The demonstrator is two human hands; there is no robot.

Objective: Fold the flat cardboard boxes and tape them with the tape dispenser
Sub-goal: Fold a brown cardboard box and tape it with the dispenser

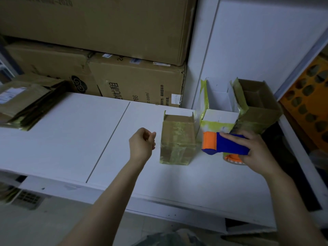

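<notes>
A small brown cardboard box (178,139), wrapped in yellowish tape, stands upright on the white table (71,135). My left hand (142,144) hovers just left of it, fingers loosely curled, holding nothing. My right hand (255,153) grips the blue and orange tape dispenser (223,144) just right of that box. Behind the dispenser stand a white box (220,103) and a brown open box (257,105), both taped. A pile of flat cardboard boxes (26,102) lies at the table's far left.
Large brown cartons (134,80) are stacked against the back, behind the table. A white wall panel (257,41) rises at the right. An orange crate (308,103) sits beyond the table's right edge. The table's front edge runs below my forearms.
</notes>
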